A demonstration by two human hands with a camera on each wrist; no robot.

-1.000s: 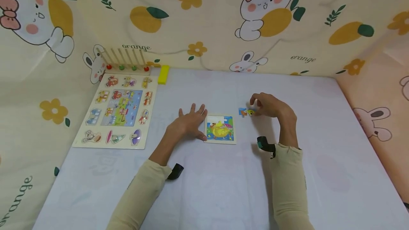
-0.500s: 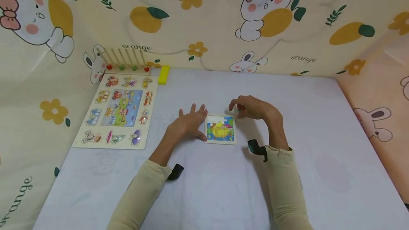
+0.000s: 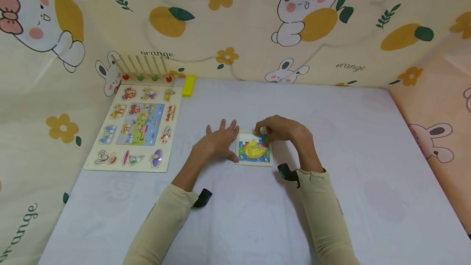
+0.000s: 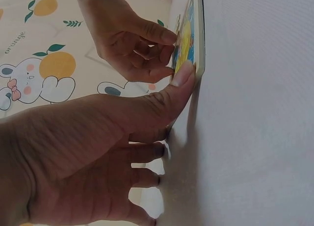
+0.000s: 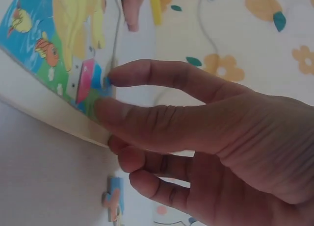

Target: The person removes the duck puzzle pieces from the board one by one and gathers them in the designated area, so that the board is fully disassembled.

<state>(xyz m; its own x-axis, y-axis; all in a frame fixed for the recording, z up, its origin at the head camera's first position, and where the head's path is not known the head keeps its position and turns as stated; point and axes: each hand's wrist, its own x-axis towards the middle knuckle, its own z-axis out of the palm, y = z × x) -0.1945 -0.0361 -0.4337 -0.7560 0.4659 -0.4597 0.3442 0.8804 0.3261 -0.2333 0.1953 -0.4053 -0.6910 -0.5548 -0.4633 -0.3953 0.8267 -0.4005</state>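
A small square jigsaw puzzle [image 3: 254,164] with a pale frame lies in the middle of the table, showing a yellow duck in blue water; pale backing shows along its top. My left hand [image 3: 217,141] is spread flat at its left side, and in the left wrist view the thumb [image 4: 184,74] rests on the frame edge. At the puzzle's upper right corner, my right hand [image 3: 283,128] pinches a small puzzle piece [image 5: 106,83], mostly hidden between thumb and index finger. A loose blue and orange puzzle piece [image 5: 116,196] lies beyond in the right wrist view.
A large peg puzzle board [image 3: 147,166] with vehicle and toy shapes lies at the left. Behind it stands a wooden rack with upright pegs [image 3: 151,66] and red and green beads. A yellow block [image 3: 188,86] sits beside them, near the patterned cloth backdrop [image 3: 250,15].
My right hand has moved left from the loose pieces to the puzzle's upper right corner, its fingertips together. My left hand and the puzzle have stayed in place.
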